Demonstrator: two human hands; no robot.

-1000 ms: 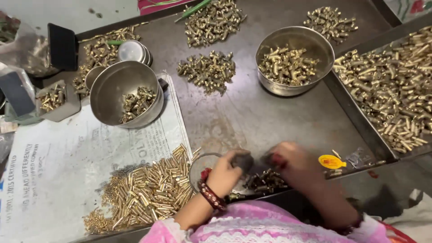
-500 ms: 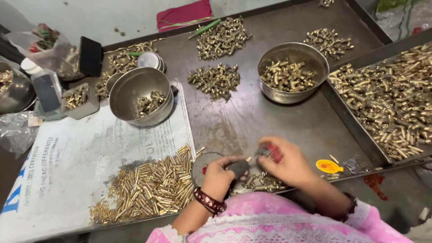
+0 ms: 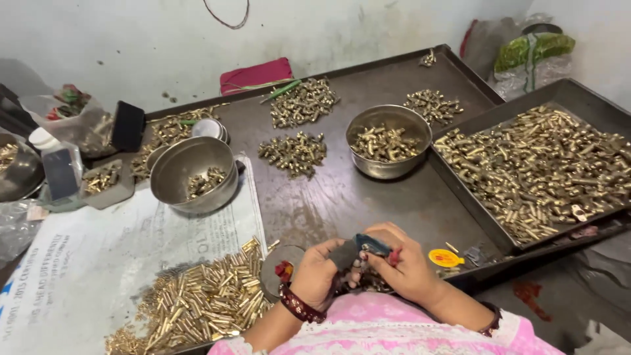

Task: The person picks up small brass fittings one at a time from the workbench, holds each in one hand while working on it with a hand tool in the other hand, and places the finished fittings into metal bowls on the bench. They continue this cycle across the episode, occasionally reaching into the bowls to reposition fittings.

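Note:
My left hand (image 3: 317,275) and my right hand (image 3: 402,263) meet close to my body, above the near edge of a large dark metal tray (image 3: 342,197). Together they grip a small dark tool (image 3: 360,246) with a bluish part, fingers curled tight around it. A few small brass parts (image 3: 371,283) lie just under the hands, mostly hidden. A pile of brass tubes (image 3: 197,299) lies on newspaper to the left of my left wrist, which wears dark red bangles. A small round lid (image 3: 277,271) sits beside the left hand.
Two steel bowls (image 3: 194,172) (image 3: 388,139) hold brass fittings. Loose heaps of fittings (image 3: 293,152) (image 3: 303,102) lie on the tray. A second tray (image 3: 545,167) at right is full of brass pieces. A yellow cap (image 3: 446,258), plastic bags and small containers (image 3: 59,171) stand around.
The camera has tilted up, showing more of the wall and far tray. Both hands have stayed together on the small tool, lifted slightly nearer the body.

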